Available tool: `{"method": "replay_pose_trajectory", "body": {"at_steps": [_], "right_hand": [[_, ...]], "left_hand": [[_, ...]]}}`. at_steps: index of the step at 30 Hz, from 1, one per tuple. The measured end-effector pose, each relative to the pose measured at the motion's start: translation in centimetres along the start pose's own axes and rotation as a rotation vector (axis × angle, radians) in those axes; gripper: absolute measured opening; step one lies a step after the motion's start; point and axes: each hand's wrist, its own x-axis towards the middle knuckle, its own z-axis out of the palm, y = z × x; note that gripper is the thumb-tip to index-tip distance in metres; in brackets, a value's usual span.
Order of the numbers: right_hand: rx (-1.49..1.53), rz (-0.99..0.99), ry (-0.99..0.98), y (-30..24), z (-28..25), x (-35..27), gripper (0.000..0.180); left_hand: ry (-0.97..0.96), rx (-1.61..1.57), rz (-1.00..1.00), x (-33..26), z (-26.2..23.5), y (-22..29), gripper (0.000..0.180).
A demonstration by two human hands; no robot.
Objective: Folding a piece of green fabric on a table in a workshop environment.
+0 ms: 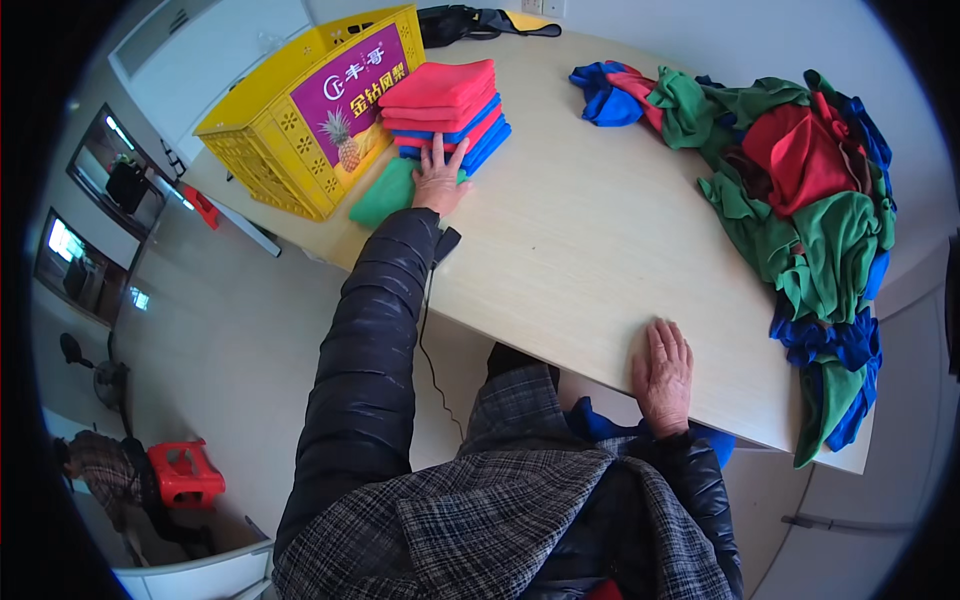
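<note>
My left hand (438,183) reaches out to the near side of a stack of folded cloths (440,92), red and blue in layers. Its fingers are spread, with the tips against the lower layers. Beside the palm, a folded green cloth (383,193) lies on the table at the foot of the stack, partly covered by that hand. My right hand (663,378) rests flat near the table's front edge, holding nothing. At the right, a loose heap of crumpled cloths (800,160) in green, red and blue runs down to the table's near corner.
A yellow plastic crate (265,165) with a purple printed panel stands left of the stack. Behind is a black bag (470,22). A dark cable (425,345) hangs off the table (560,240). At lower left, a person (105,470) is near a red stool (187,473).
</note>
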Motion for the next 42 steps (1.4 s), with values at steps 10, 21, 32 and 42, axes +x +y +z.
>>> {"method": "replay_pose_trajectory", "body": {"at_steps": [10, 21, 32, 42], "right_hand": [[0.16, -0.047, 0.087, 0.4, 0.6, 0.4, 0.046], [0.452, 0.253, 0.297, 16.5, -6.7, 2.0, 0.02], [-0.059, 0.683, 0.645, 31.2, -17.4, 0.3, 0.025], [-0.191, 0.709, 0.878, 36.1, -18.9, 8.2, 0.04]], "left_hand": [[0.151, 0.045, 0.188, -1.0, -1.6, -2.2, 0.094], [-0.211, -0.456, 0.448, -19.2, -5.3, 17.2, 0.067], [-0.099, -0.123, 0.428, -21.9, -3.4, 20.1, 0.051], [-0.053, -0.127, 0.432, -21.6, -2.8, 20.2, 0.051]]}}
